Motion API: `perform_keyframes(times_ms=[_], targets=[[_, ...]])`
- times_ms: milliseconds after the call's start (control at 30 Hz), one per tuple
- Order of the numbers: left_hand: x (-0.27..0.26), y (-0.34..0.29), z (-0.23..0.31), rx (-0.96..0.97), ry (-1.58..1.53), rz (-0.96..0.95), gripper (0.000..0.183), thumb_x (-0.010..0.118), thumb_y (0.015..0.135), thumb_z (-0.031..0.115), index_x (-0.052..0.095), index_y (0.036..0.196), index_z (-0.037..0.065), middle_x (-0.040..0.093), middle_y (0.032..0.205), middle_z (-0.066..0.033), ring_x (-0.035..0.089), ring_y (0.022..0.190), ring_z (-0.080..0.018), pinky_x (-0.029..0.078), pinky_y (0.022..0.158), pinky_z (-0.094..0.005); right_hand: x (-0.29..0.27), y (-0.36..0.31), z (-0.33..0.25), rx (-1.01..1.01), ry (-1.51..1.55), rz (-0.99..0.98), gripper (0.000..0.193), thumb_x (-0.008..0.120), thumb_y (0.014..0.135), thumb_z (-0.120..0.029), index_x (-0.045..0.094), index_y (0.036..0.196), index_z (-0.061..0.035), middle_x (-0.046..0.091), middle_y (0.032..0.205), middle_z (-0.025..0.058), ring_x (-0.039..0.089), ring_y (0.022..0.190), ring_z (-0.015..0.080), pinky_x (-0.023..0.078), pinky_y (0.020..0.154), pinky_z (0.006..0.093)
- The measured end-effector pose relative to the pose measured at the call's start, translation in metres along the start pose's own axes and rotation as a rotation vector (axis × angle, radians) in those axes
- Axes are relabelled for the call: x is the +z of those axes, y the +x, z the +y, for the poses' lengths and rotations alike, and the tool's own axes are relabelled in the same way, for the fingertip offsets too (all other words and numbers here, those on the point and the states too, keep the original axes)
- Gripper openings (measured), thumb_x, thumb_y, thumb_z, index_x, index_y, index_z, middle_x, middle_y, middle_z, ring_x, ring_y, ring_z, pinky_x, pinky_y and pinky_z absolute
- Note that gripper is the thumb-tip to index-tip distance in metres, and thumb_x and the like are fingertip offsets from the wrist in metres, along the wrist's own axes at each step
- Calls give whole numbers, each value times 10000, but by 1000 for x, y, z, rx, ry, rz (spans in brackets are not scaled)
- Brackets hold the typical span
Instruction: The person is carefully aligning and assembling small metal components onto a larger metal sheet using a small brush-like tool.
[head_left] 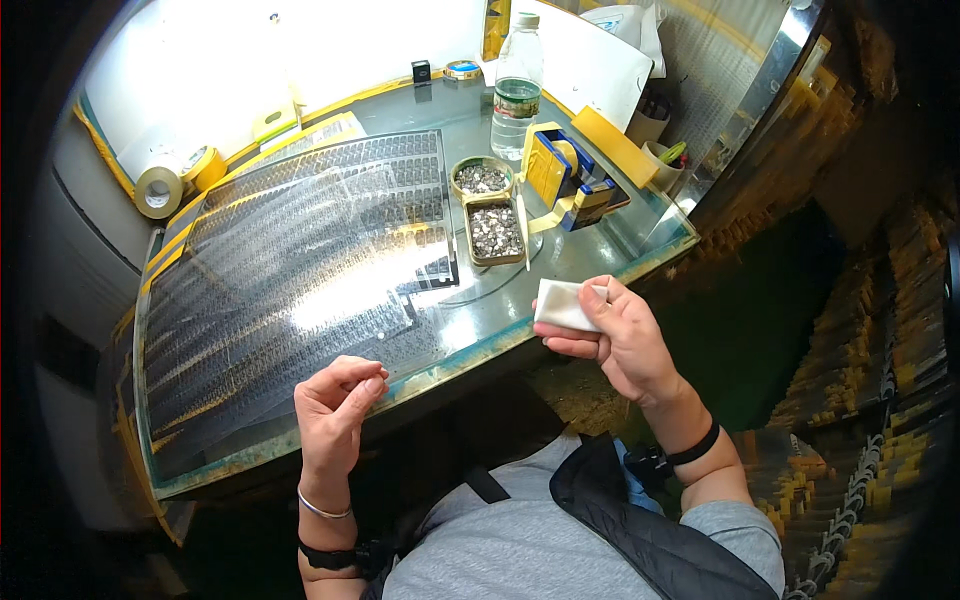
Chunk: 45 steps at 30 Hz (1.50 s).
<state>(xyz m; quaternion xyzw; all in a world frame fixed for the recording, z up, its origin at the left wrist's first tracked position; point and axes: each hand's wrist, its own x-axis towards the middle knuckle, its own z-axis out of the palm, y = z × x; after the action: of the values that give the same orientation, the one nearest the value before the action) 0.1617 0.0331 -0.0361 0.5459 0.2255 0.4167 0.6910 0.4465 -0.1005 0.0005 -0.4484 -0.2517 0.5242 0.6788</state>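
Note:
My right hand (627, 340) is closed on a folded white wipe (566, 304), thumb on top and fingers beneath, just past the front edge of the glass-topped table. My left hand (340, 405) is held near that edge, lower and to the left. Its thumb and forefinger press together, and whatever they pinch is too small to make out. Beyond the left hand lies a large clear sheet (300, 270) printed with rows of small dark marks. Two small containers, one round (482, 162) and one rectangular (470, 240), hold many small grey-white pieces.
A clear water bottle (516, 120) stands behind the containers, with a blue tape dispenser (590, 165) to its right. Tape rolls (158, 192) sit at the far left. A small black box (421, 71) is at the back. The glass table's edge (440, 372) runs before me.

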Motion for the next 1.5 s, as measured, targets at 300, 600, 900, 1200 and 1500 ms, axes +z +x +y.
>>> perform_keyframes(times_ms=[300,600,900,1200,1500], targets=[[0,4,8,-49,22,43,111,656,847,-57,691,952,-51,677,925,-90,630,835,-130,497,753,-233,19,32,-49,56,-106,-147,402,565,993,-198,437,1296,32,608,1220,216,683,1033,280,604,839,319],[4,-7,1,-93,-71,107,128,684,853,-43,702,973,-83,698,920,-131,665,830,-160,531,763,-255,11,213,-189,-1305,-1424,343,173,661,854,-115,744,1002,-84,705,912,169,685,821,338,548,723,375],[2,-2,3,-131,-80,112,145,671,885,-23,695,1015,-83,701,942,-136,676,857,-162,553,785,-263,17,264,-192,-1204,-1519,363,214,687,858,-131,747,1063,-134,717,927,144,702,805,305,558,727,356],[8,-2,8,-136,-52,123,109,669,859,-43,703,955,-81,696,904,-141,671,802,-161,545,726,-254,11,261,-194,-1268,-1568,111,211,663,883,-153,724,1010,4,715,1018,154,683,855,289,537,794,348],[6,-3,3,-130,-116,148,130,683,852,-48,697,980,-73,710,899,-150,686,790,-172,564,735,-269,16,261,-182,-1251,-1557,173,308,739,828,-336,727,959,-58,709,932,154,675,868,306,535,770,380]])
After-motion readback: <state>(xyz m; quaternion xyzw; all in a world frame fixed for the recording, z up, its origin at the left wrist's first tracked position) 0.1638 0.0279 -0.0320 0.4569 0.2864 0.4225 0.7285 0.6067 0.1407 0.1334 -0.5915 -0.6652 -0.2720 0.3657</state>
